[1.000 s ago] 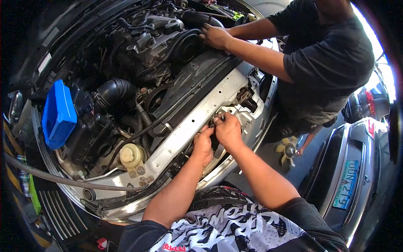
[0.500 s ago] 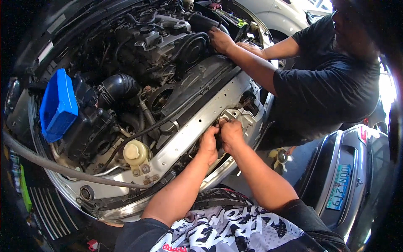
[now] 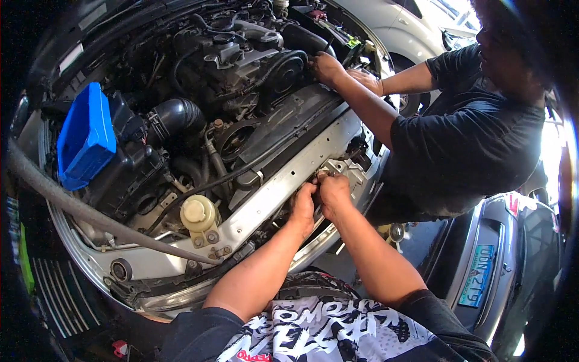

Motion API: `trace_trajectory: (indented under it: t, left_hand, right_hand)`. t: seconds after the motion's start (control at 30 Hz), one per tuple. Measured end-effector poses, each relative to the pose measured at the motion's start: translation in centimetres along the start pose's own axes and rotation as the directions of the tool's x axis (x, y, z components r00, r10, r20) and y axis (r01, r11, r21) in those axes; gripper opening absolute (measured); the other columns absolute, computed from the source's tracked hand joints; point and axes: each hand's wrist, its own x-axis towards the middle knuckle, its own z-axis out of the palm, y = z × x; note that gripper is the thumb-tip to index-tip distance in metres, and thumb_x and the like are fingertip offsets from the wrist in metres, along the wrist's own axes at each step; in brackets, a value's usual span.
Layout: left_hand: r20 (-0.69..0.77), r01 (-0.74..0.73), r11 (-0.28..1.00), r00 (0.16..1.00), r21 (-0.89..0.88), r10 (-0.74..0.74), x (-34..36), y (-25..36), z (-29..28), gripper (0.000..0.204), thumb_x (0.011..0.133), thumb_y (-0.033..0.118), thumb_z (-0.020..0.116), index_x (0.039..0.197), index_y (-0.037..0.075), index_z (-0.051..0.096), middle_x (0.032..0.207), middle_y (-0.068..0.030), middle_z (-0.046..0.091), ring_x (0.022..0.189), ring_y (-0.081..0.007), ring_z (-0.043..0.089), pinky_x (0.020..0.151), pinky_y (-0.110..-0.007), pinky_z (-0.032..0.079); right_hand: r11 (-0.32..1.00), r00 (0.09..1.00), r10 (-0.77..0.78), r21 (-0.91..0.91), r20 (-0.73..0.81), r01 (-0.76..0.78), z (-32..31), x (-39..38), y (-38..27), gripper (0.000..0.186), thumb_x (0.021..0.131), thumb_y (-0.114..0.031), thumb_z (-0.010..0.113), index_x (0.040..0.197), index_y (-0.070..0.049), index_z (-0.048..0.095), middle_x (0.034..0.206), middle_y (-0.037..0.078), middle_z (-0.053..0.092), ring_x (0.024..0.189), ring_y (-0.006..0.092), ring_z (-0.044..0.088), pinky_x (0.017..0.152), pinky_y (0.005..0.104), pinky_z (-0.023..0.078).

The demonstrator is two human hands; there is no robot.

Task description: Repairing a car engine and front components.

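Note:
Both my hands meet at the car's front, just on the near side of the silver radiator support panel. My left hand is closed, its thumb up against my right hand; its other fingertips reach down out of sight. Curled beside it, my right hand pinches something small that its fingers hide. Right behind the fingers sits a pale metal bracket with holes in it. What either hand grips is too covered to name.
Across the engine bay a co-worker's hands reach in beside the engine. A blue plastic tray leans at the left. A cream-capped reservoir and a thick grey hose lie nearer. Another car stands behind at the right.
The whole view has shifted slightly. My hands stay together at the same spot by the bracket. The co-worker's nearer hand has moved a little.

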Motion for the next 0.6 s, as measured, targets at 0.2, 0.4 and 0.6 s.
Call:
trace_trajectory:
  t: [0.2,0.4,0.6]
  left_hand:
    - [0.017,0.056,0.998,0.998,0.039,-0.057,-0.3,0.8,0.0,0.026,0.086,0.025,0.059,0.103,0.006,0.067,0.107,-0.0048,0.063,0.103,-0.0195,0.056,0.095,-0.035,0.042]
    - [0.003,0.077,0.997,0.997,0.008,-0.077,-0.2,0.7,0.4,0.026,0.087,0.028,0.058,0.100,0.007,0.067,0.103,-0.0055,0.064,0.101,-0.0199,0.057,0.092,-0.035,0.044]
    - [0.055,0.177,0.979,0.984,-0.101,-0.172,0.2,0.8,0.5,0.030,0.085,0.031,0.060,0.099,0.006,0.070,0.100,-0.0082,0.068,0.097,-0.0230,0.061,0.090,-0.037,0.047]
  right_hand:
    - [1.000,1.000,0.016,0.002,0.005,-0.016,0.1,0.2,0.3,0.014,0.098,-0.014,0.059,0.091,-0.002,0.061,0.076,0.008,0.061,0.053,0.0197,0.053,0.045,0.0337,0.040]
    - [0.997,0.998,-0.026,-0.075,-0.048,0.022,0.7,1.1,1.2,0.015,0.099,-0.014,0.058,0.101,0.000,0.063,0.086,0.011,0.064,0.066,0.0222,0.058,0.057,0.0368,0.047]
    - [0.990,0.991,-0.137,0.035,-0.012,0.137,0.2,0.1,2.1,0.026,0.097,-0.014,0.062,0.113,0.005,0.067,0.102,0.015,0.070,0.088,0.0226,0.063,0.079,0.0373,0.051]
